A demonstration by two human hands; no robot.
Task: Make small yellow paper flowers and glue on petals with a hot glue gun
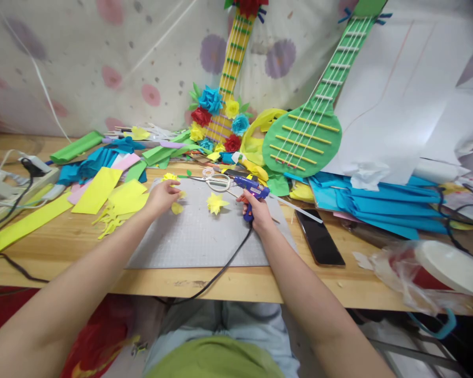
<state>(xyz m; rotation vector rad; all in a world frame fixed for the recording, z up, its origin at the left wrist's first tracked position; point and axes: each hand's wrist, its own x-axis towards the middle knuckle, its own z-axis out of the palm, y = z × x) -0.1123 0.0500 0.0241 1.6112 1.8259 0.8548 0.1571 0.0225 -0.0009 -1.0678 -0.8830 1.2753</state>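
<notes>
My right hand [256,210] is wrapped round the handle of a blue hot glue gun [252,186], a white glue stick [295,208] poking out of its back. Its nozzle end points left, above the white-handled scissors [219,182]. At the left of the grey cutting mat [197,247], my left hand [163,198] has its fingers drawn together at a yellow paper petal [182,195]; the fingertips show only in part. Another yellow petal [176,208] is just below. A yellow paper flower [169,177] shows behind the fingers. Between my hands, a pointed yellow flower [216,203] rests on the mat.
Yellow paper sheets [96,190] lie left, a phone [319,236] right. Behind stand a green paper instrument [302,137] and a yellow one [236,58] with flowers. Folded blue paper [378,199] is at back right. The glue gun's black cord [224,268] crosses the front edge.
</notes>
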